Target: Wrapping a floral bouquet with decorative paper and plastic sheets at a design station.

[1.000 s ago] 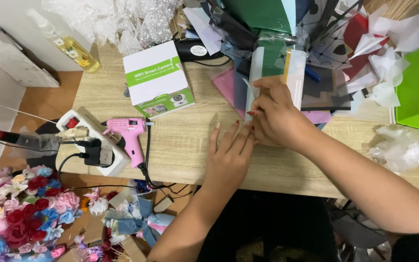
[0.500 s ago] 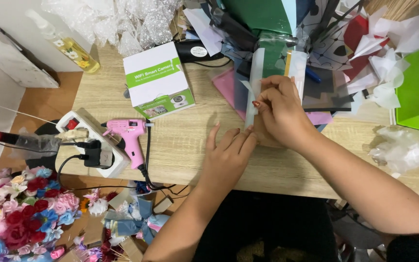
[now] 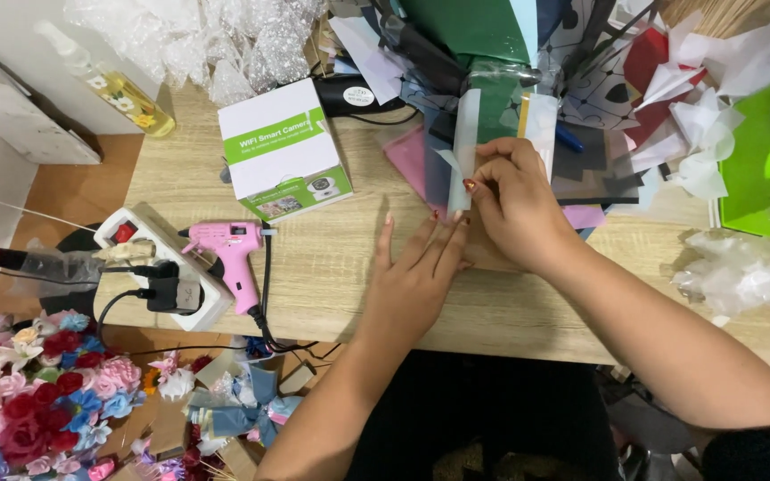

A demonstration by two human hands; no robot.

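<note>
Right hand (image 3: 514,200) had lifted the clear strip (image 3: 463,147) a bit higher, fingertips pinched on its lower end; left hand (image 3: 416,276) lay flat, open, just below.

Lighting: bright, even, from overhead; soft shadows under hands on wooden desk (image 3: 331,267). Focus sharp centrally; slight wide-angle stretch at edges; glare on cellophane (image 3: 225,36).
</note>
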